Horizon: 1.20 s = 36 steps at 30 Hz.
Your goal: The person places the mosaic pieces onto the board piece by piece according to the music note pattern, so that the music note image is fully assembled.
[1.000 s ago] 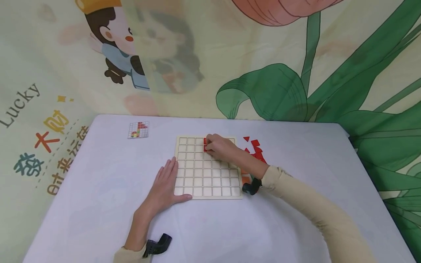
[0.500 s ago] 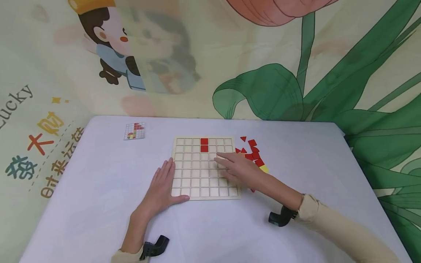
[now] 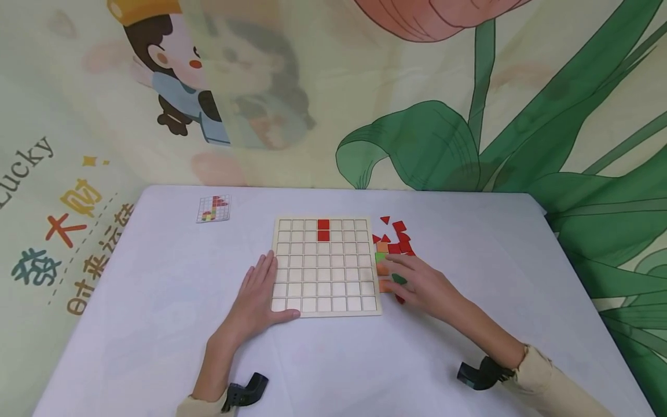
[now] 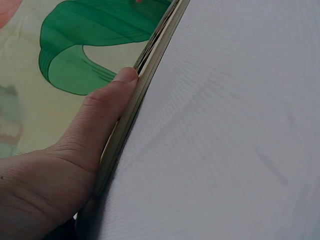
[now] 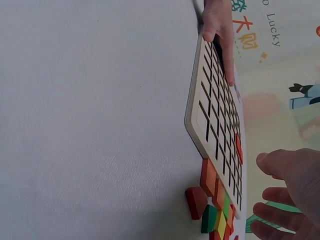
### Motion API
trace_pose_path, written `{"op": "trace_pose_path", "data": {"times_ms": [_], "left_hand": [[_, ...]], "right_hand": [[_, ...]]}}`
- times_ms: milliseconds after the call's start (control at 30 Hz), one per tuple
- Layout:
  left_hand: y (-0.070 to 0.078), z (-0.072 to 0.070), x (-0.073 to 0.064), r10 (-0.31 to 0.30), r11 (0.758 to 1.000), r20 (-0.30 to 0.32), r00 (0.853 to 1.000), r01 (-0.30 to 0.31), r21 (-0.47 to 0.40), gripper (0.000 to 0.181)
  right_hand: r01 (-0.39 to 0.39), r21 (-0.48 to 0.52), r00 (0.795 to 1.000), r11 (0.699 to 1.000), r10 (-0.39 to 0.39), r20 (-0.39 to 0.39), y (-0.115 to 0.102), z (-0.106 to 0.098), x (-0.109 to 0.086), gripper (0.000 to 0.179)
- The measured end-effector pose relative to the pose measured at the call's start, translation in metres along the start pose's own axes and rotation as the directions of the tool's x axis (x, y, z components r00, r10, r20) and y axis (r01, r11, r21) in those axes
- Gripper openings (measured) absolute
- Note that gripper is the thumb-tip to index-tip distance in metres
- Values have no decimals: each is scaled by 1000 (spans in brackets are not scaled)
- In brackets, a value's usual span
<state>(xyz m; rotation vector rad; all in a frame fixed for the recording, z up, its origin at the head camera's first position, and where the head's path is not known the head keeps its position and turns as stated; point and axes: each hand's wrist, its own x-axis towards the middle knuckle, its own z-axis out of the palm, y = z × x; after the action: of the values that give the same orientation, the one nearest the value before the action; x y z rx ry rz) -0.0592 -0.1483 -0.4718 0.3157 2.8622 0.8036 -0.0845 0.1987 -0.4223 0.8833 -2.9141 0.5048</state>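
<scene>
A pale wooden grid board (image 3: 308, 289) lies on the white table, two red square tiles (image 3: 323, 230) set one below the other in its top rows. My left hand (image 3: 251, 295) rests along the board's left side, fingers straight. In the left wrist view its thumb (image 4: 95, 115) lies against the board's edge (image 4: 117, 137). Over the loose tiles right of the board is my right hand (image 3: 435, 286), fingers loosely spread. Below it show orange tiles (image 3: 384, 286), a light green tile (image 3: 380, 256) and a dark green piece (image 3: 399, 279). In the right wrist view nothing shows between its fingers (image 5: 280, 212).
Several red squares and triangles (image 3: 399, 226) lie scattered beyond my right hand. A small pattern card (image 3: 213, 209) with a coloured grid figure sits at the table's back left. Behind the table hangs a printed cloth (image 3: 292, 168).
My right hand has left the red tiles in the top rows and moved right and toward me, over the loose pieces. The left hand keeps its place on the board.
</scene>
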Motion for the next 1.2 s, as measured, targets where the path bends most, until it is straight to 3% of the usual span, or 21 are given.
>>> {"op": "trace_pose_path", "data": {"times_ms": [200,367,533,633,867,1067,1200], "left_hand": [[-2,0,0,2,1000,-6,1000,-2,4,122],[-3,1,0,8,1000,-23,1000,-7,10,122],[-3,1,-1,6,1000,-24,1000,-6,10,122],[-3,0,-1,0,1000,-14,1000,0,7,122],[-3,0,-1,0,1000,-4,1000,0,-3,121],[-1,-1,-2,0,1000,-9,1000,0,-3,121],[0,-1,-1,3,1000,-8,1000,-3,1,121]], "right_hand": [[-58,-25,998,998,58,10,6,-3,-11,59],[-119,4,991,993,119,61,9,1,-19,55],[-109,5,993,994,108,46,11,4,-20,55],[-102,-6,994,995,102,29,12,6,-14,55],[-163,-49,982,985,167,85,24,5,14,49],[-86,-145,991,986,99,89,40,6,39,36],[-115,-108,985,987,128,116,46,9,46,27]]}}
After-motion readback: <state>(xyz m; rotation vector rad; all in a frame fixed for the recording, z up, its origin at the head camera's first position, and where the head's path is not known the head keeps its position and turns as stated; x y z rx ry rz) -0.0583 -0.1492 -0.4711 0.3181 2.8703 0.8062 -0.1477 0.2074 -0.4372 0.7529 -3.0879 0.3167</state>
